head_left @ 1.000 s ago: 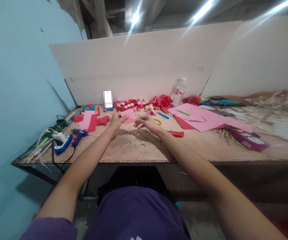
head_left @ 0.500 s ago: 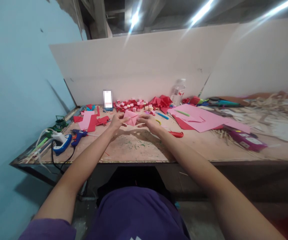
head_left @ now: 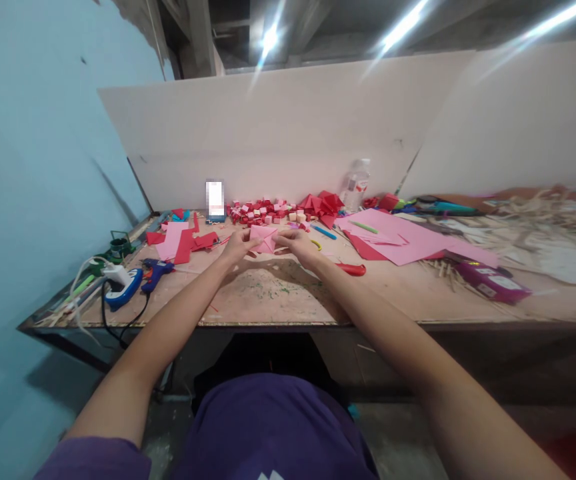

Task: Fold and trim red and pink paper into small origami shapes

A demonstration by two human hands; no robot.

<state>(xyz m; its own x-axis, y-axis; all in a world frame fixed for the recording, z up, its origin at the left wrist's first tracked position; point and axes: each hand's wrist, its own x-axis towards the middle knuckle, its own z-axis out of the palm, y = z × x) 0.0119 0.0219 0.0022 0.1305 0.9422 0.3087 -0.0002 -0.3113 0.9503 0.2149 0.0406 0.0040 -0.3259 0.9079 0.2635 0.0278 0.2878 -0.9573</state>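
A small square of folded pink paper point(head_left: 264, 240) is held up over the table between my two hands. My left hand point(head_left: 238, 247) pinches its left edge. On the opposite edge, my right hand point(head_left: 294, 244) grips it with thumb and fingers. Crease lines meet near the middle of the paper. Just behind it lies a pile of small red and pink folded paper cubes point(head_left: 268, 212), with larger red folded pieces point(head_left: 323, 205) at the pile's right end.
On the left are red and pink paper strips point(head_left: 184, 245), a blue glue gun point(head_left: 156, 273) and a power strip point(head_left: 124, 291). A phone point(head_left: 215, 200) stands at the back. To the right lie a red-handled cutter point(head_left: 351, 269), pink sheets point(head_left: 408, 240) and a bottle point(head_left: 357, 185).
The pink paper has turned slightly and now faces me flatter and squarer. My left hand has shifted a little, its fingers closer along the paper's edge.
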